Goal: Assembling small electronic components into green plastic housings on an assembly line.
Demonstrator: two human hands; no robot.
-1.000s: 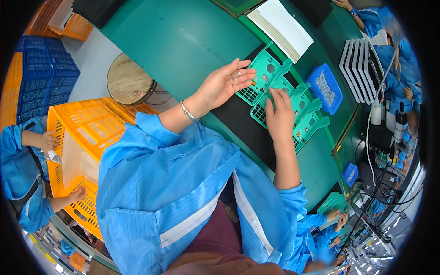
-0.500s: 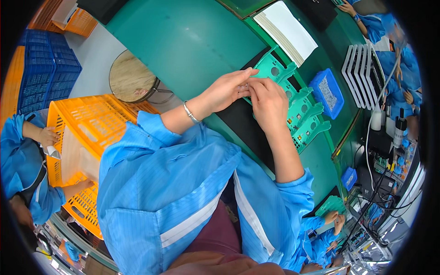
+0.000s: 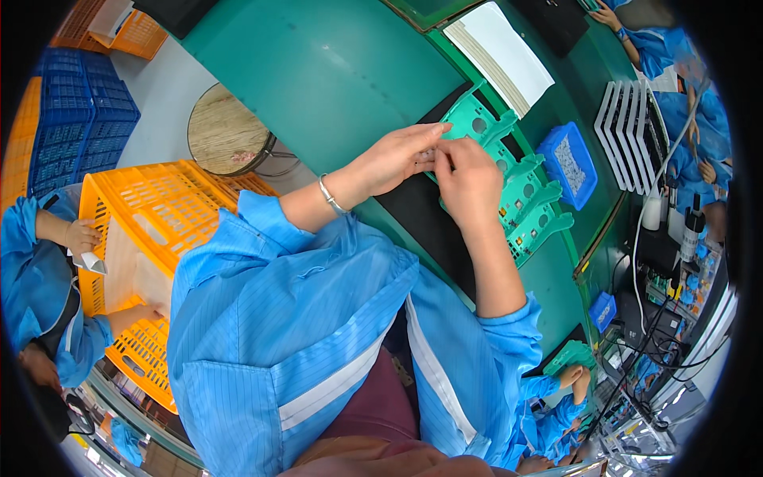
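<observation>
My left hand (image 3: 391, 163) is held palm up and cupped above the near edge of a green plastic fixture. Tiny pale bits show in its curled fingers, too small to name. My right hand (image 3: 470, 184) meets it, with thumb and forefinger pinched together at the left fingertips. Whatever the pinch holds is hidden. Beneath and beyond both hands lies the green fixture (image 3: 548, 193), a row of scalloped cradles with round holes and small electronic parts. It rests partly on a black mat (image 3: 429, 226).
Past the fixture stands a blue tray (image 3: 569, 167) of small pale pieces. White sheets (image 3: 499, 57) lie at the far side, and white panels (image 3: 624, 137) stand in a row at right. An orange crate (image 3: 151, 211) and a round stool (image 3: 226, 131) are at left. Co-workers sit nearby.
The right thumb and fingers have shifted slightly against the left fingertips. Both hands otherwise stay in the same place, and the fixture has not moved noticeably.
</observation>
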